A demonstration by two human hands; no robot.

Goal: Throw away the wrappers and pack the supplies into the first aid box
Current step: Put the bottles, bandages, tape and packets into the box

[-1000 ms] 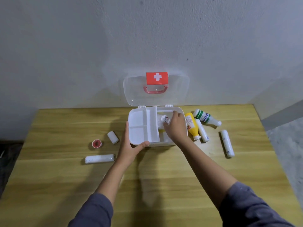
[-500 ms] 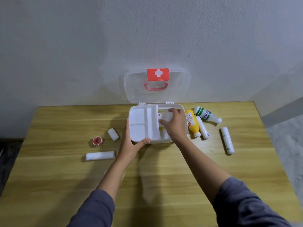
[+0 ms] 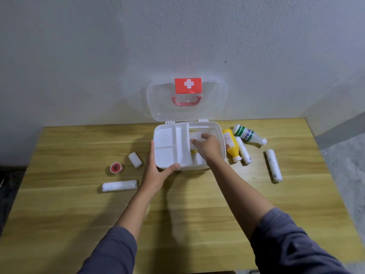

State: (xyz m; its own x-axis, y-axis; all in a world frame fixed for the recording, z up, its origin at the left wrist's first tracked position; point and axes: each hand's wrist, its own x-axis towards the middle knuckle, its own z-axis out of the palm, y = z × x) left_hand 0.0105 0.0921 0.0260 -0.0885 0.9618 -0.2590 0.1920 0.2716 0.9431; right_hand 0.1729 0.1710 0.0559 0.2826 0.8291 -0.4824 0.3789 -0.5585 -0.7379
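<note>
The white first aid box (image 3: 221,131) stands open at the back of the table, its clear lid (image 3: 213,99) upright against the wall. My left hand (image 3: 158,171) grips the box's front left corner. Inside the right half of the box, my right hand (image 3: 208,148) holds a small white item (image 3: 195,136) beside the divided tray (image 3: 169,143). A yellow bottle (image 3: 231,144), a green-striped white bottle (image 3: 247,134) and two white rolls (image 3: 244,151) (image 3: 273,165) lie right of the box. On the left lie a long roll (image 3: 119,185), a short roll (image 3: 135,159) and a red tape ring (image 3: 116,167).
The wooden table (image 3: 197,204) ends at a grey wall (image 3: 98,56) behind the box. Its right edge drops to a grey floor (image 3: 347,165). A dark area lies off the left edge.
My right hand has shifted slightly toward the back of the box's right half with the white item. The left hand has kept its grip on the box corner.
</note>
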